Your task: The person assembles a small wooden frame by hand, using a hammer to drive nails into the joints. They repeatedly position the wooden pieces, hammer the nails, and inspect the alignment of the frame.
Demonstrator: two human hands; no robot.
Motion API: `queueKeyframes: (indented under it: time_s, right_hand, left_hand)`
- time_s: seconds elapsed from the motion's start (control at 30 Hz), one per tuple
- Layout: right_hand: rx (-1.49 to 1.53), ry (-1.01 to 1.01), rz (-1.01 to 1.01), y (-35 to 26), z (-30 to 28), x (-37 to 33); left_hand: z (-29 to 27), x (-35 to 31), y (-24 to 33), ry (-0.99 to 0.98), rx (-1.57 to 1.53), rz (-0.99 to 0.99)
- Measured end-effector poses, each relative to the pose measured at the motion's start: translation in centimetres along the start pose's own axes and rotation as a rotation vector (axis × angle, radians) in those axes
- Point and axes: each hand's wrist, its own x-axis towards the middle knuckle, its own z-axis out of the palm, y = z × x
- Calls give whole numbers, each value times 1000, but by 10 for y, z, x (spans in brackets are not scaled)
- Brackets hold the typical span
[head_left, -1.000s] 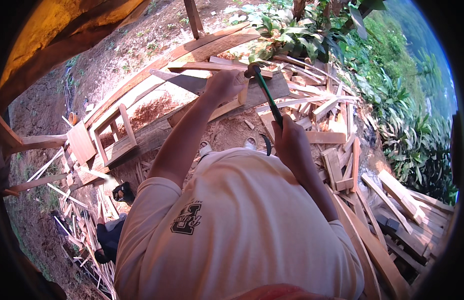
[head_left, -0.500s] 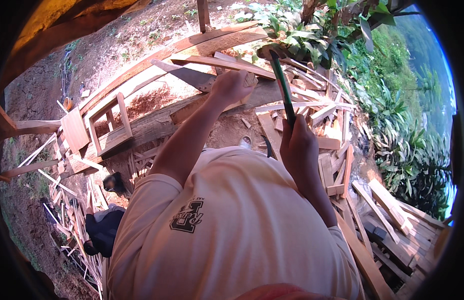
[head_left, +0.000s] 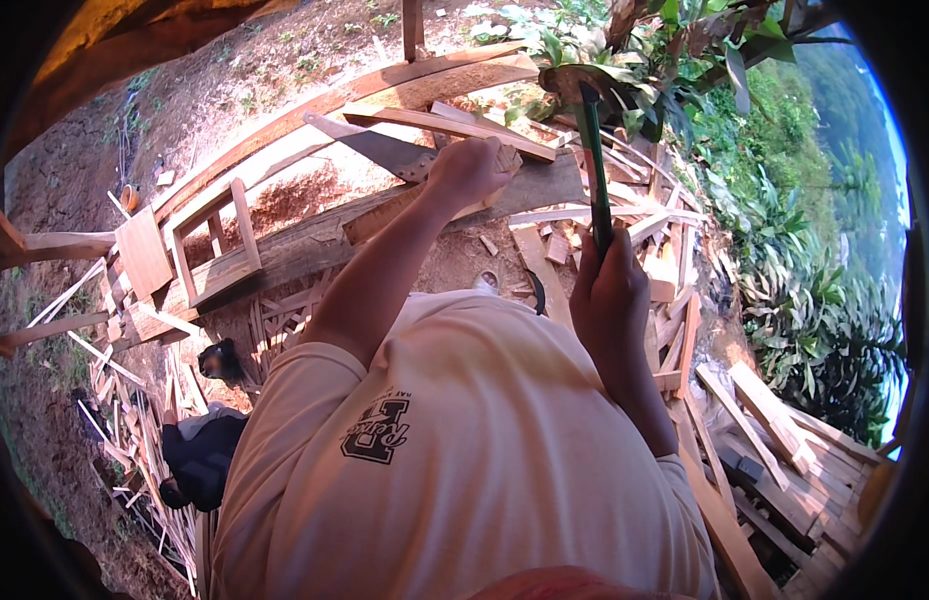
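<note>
My left hand (head_left: 466, 170) is closed around the end of a short wooden block (head_left: 386, 216); the block's sawn end shows beside my fingers. The block lies along a thick wooden beam (head_left: 304, 237). My right hand (head_left: 612, 280) is wrapped round the lower part of a green-handled tool (head_left: 592, 150), held upright to the right of the block. A broad, dark head tops the tool; its exact kind is unclear. Just beyond my left hand, a handsaw blade (head_left: 369, 147) rests among the boards.
A small wooden frame (head_left: 216, 243) stands on the beam at left, next to a flat panel (head_left: 144, 252). Offcuts (head_left: 674, 235) are heaped on the right, with stacked planks (head_left: 784, 425) nearer. A person in dark clothing (head_left: 204, 455) is at lower left. Leafy plants (head_left: 804, 280) border the right.
My right hand has moved slightly right, lifting the green-handled tool up and to the right. My left hand stays on the block.
</note>
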Motion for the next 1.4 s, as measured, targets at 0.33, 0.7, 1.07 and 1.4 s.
queueKeyframes:
  time_s: [0.33,0.7,1.07,1.4]
  right_hand:
    - [65,107,-17,-18,-12,0]
    - [70,69,25,-30,-15,1]
    - [-104,-55,104,-45,-20,7]
    - [-247,-146,152,-33,11,-2]
  left_hand:
    - [3,-2,-3,-3,37,21]
    - [-1,6,-4,-61,44,9]
    - [-7,6,-1,-103,31,10]
    - [2,3,-7,-65,-39,23]
